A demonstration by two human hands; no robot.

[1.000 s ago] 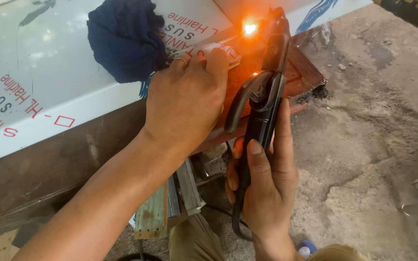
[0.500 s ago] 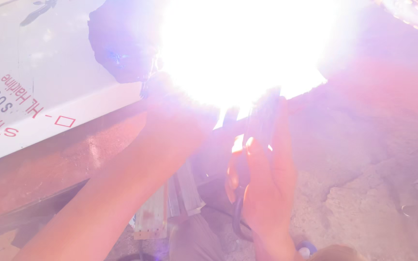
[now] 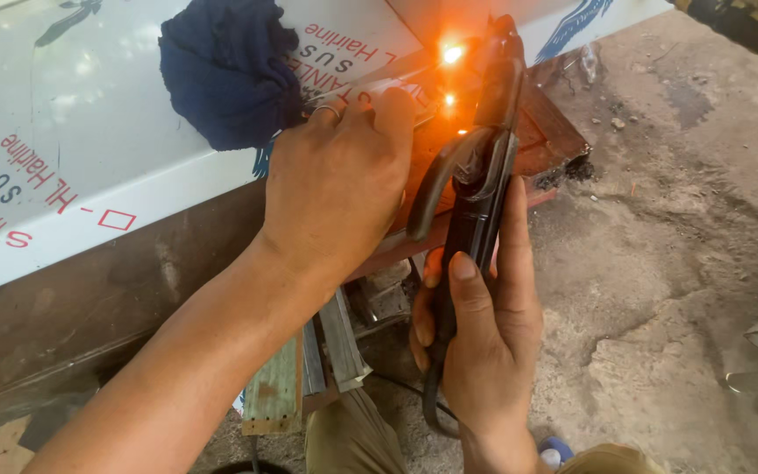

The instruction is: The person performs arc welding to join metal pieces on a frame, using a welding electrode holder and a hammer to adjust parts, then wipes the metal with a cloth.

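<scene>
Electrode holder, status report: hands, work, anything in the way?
Right hand grips electrode holder. Left hand braces on the white sheet. Glowing spot at the tip. Blue rag beside left fingers.

1. Daylight fills the scene evenly; the concrete floor [image 3: 677, 263] is bright and pale.
2. An orange glow [image 3: 452, 54] burns at the tip of the welding electrode holder [image 3: 475, 193], with smaller sparks just below it.
3. That glow tints the left hand [image 3: 339, 189] knuckles and the rusty metal plate [image 3: 546, 132] beside the holder orange.
4. The white film-covered steel sheet [image 3: 63, 132], left of the holder, shows soft sky glare.
5. Under the sheet's edge lies deep shadow.
6. Focus is sharp at the holder; the right hand [image 3: 484, 342] is crisp, without motion blur.
</scene>
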